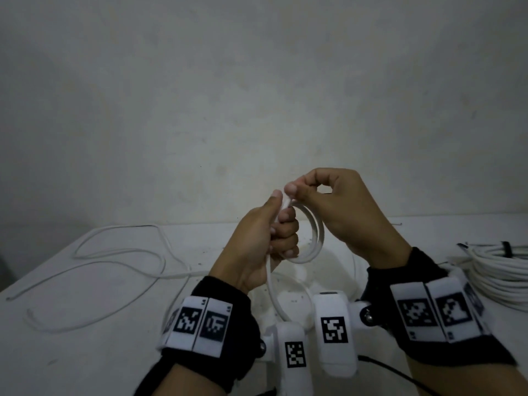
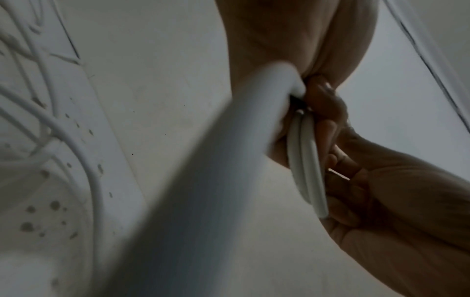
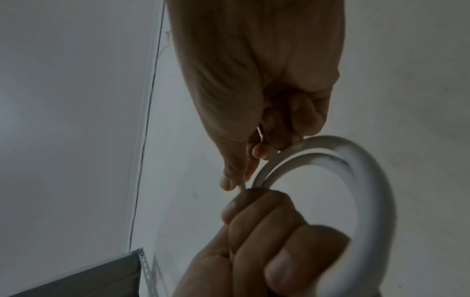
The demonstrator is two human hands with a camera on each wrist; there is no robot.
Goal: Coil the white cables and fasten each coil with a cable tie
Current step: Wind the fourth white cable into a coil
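Note:
Above the table my two hands hold a small coil of white cable (image 1: 314,235) of about two turns. My left hand (image 1: 274,232) grips the coil's left side in a fist, and the cable's free length (image 1: 273,292) hangs from that fist toward the table. My right hand (image 1: 297,192) pinches the cable at the coil's top between thumb and forefinger. The right wrist view shows the coil (image 3: 366,180) as a ring with the left fingers (image 3: 257,227) curled round it. In the left wrist view the two turns (image 2: 307,166) lie side by side.
A loose white cable (image 1: 120,264) lies in wide loops over the left of the white table (image 1: 85,352). At the right edge sits a large bundle of white cable (image 1: 503,270) with a black tie (image 1: 507,248). A pale wall rises behind the table.

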